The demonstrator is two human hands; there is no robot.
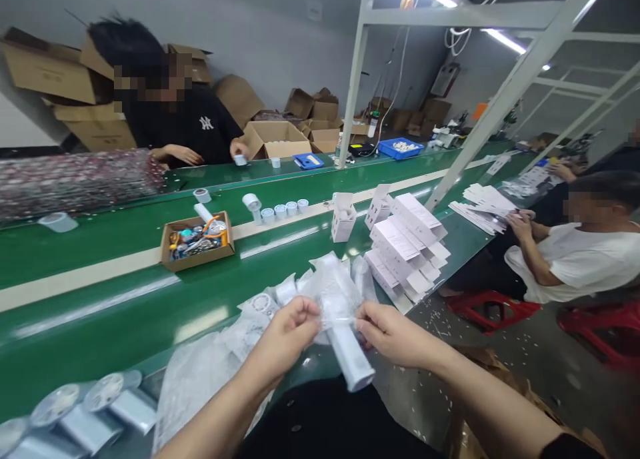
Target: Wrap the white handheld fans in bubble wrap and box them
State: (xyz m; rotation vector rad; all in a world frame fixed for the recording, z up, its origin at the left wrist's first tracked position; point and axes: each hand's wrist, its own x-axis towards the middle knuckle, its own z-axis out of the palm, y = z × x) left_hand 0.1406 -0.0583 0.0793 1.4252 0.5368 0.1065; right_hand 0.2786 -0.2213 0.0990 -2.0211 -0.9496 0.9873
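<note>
A clear plastic bag (330,289) is held open-side toward me, pinched at its left edge by my left hand (295,322) and at its right edge by my right hand (393,332). Partly inside it is a pale blue device (353,362), whose handle sticks out toward my body; its upper end is blurred under the plastic. Wrapped devices (263,306) lie in a row just beyond my left hand. A stack of flat bags (195,379) rests by my left forearm. More unwrapped pale blue devices with round heads (90,422) lie at the lower left.
White boxes (407,239) are piled at the right bench edge, near two upright open boxes (343,217). A carton of small parts (197,242) stands on the green bench (115,312). One person works across the bench, others at the right by red stools (493,309).
</note>
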